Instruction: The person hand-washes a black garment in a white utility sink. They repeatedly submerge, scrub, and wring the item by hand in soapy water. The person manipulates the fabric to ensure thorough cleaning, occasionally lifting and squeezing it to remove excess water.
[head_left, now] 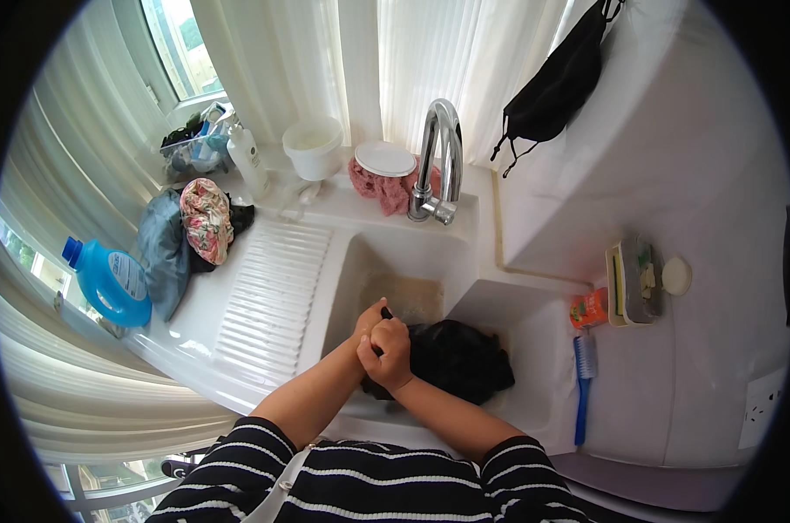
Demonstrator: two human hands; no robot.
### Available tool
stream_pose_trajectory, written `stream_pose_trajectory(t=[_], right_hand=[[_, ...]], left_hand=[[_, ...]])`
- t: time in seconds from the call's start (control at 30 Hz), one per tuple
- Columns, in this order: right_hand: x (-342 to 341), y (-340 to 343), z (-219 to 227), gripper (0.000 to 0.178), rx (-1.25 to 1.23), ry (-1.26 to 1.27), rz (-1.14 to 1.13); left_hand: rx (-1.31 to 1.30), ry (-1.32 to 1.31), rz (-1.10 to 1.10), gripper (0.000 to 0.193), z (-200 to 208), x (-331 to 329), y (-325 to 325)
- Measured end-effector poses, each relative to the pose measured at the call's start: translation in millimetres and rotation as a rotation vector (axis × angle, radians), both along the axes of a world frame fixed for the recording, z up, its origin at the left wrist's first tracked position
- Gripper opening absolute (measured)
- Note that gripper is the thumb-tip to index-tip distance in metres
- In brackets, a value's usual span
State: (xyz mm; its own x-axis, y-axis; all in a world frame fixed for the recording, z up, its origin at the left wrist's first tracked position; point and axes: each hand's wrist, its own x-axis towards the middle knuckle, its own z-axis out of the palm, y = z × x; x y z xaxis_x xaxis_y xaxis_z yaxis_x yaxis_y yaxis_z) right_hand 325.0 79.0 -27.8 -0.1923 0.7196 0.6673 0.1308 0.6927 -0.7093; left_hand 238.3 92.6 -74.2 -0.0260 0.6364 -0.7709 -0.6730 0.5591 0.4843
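Over the white sink [347,261], my left hand [369,320] and my right hand [387,351] are closed tightly against each other. Small bits of black cloth poke out between the fingers of both. To the right of and below my hands, a dark bundle of wet-looking black cloth [461,357] lies bunched in the basin. Whether the gripped piece joins this bundle is hidden by my right hand and wrist. Cloudy water [403,295] shows in the basin just beyond my fingers.
A ribbed washboard [273,301] slopes left of the basin. Beyond it lie a floral cloth [207,218], blue-grey cloth [162,248] and blue detergent bottle [116,283]. A chrome faucet [438,166] rises behind. A blue brush [584,383] rests right; a black mask [556,87] hangs above.
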Motion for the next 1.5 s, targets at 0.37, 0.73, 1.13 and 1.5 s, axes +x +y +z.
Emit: stream_pose_trajectory(t=[0.37, 0.73, 1.13, 1.5], right_hand=[[11, 27, -74, 0.025, -0.242, -0.119, -0.033], [13, 126, -131, 0.046, -0.707, -0.992, -0.416], [-10, 121, -167, 0.033, -1.035, -0.299, 0.028], [17, 64, -78, 0.030, -0.846, 0.072, 0.070]], left_hand=[[-0.098, 0.026, 0.187, 0.024, -19, 22, -7], [-0.142, 0.869, -0.178, 0.076, -103, -32, 47], [-0.184, 0.407, 0.088, 0.066, -121, -36, 75], [0.146, -0.182, 0.250, 0.028, -49, -2, 42]])
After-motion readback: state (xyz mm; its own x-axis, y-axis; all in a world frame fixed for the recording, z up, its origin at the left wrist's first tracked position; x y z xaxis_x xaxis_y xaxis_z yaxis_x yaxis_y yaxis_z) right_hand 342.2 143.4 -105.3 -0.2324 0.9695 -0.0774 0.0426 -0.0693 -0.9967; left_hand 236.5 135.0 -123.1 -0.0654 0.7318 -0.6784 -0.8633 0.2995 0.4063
